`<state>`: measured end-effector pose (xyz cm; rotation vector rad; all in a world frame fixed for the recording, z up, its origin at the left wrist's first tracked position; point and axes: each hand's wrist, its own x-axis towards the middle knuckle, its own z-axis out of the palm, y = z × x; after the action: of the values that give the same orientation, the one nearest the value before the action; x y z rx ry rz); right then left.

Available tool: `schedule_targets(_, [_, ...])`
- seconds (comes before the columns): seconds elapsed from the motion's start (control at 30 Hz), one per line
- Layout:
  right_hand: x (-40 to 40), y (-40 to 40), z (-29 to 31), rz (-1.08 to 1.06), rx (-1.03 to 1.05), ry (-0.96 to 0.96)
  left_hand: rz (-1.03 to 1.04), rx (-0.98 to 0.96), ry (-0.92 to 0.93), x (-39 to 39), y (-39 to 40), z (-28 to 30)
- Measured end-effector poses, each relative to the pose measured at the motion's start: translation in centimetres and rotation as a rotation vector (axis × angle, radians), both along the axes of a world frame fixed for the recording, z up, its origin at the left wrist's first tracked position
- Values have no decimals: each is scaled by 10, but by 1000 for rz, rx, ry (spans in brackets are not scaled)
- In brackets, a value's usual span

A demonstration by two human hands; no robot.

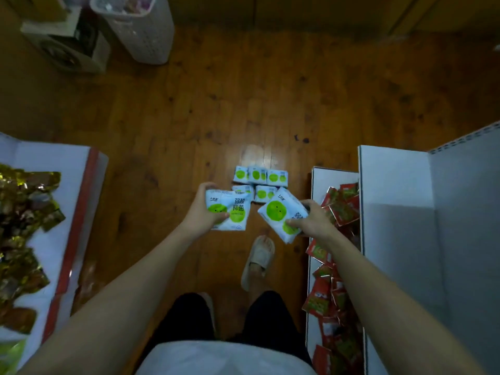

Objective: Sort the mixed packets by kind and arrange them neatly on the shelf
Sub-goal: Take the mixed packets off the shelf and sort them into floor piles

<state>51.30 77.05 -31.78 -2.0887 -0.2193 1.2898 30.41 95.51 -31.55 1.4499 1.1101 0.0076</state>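
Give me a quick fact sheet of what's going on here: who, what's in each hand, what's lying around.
who: a person standing, seen from above
left hand: grips white packets with green circles
right hand: grips another white-and-green packet
floor: five matching packets in two rows
right shelf: red packets heaped on the lower tier
left shelf: gold packets in a loose pile
background: white perforated basket

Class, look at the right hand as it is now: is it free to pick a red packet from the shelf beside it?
Probably not yet. The right hand is close to the red packets, with nothing between, but its grip is taken up by a white-and-green packet.
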Motion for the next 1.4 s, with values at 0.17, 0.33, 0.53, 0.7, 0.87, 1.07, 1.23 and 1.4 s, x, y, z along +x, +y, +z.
schedule_targets(0.17, [59,30,-136,133,-61,-120,3,-71,91,51,24,-128])
schedule_targets(0.33, [88,56,-295,98,-127,-76,-49,-101,194,77,45,-294])
schedule_targets(0.53, [112,94,-478,183,-173,-116,-67,-110,186,110,67,-485])
schedule_targets(0.7, [123,121,-565,137,-140,-111,-27,-60,139,136,86,-582])
schedule_targets(0.87, [140,128,-585,-8,-116,-184,-96,11,252,150,92,-598])
schedule_targets(1.07, [142,127,-499,-9,-94,-173,-413,127,428,159,115,-517])
schedule_targets(1.23, [145,152,-331,103,-88,-73,-635,277,472,201,140,-343])
schedule_targets(1.4, [140,157,-102,248,-46,-222,-703,406,458,213,125,-125])
